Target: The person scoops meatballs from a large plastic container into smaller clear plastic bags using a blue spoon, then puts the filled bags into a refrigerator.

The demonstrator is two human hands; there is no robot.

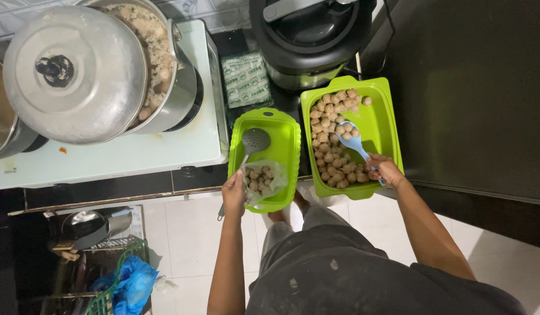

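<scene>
1. Left hand (234, 192) is pinching open a clear plastic bag (264, 181) of meatballs, over the left green tray (288, 140).
2. Right hand (388, 170) grips a blue spoon (353, 142), scooping meatballs (331, 166) in the right green tray (382, 114).
3. Slotted ladle (253, 142) rests in the left one.

Flat rectangular white packet with green printed pattern (246, 79) lying on the dark counter between white stove and black cooker, small clear plastic bag of brown balls (262, 181) inside the left green tray

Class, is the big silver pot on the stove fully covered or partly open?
Partly open: the round metal lid sits shifted left, exposing food inside the silver pot.
</scene>
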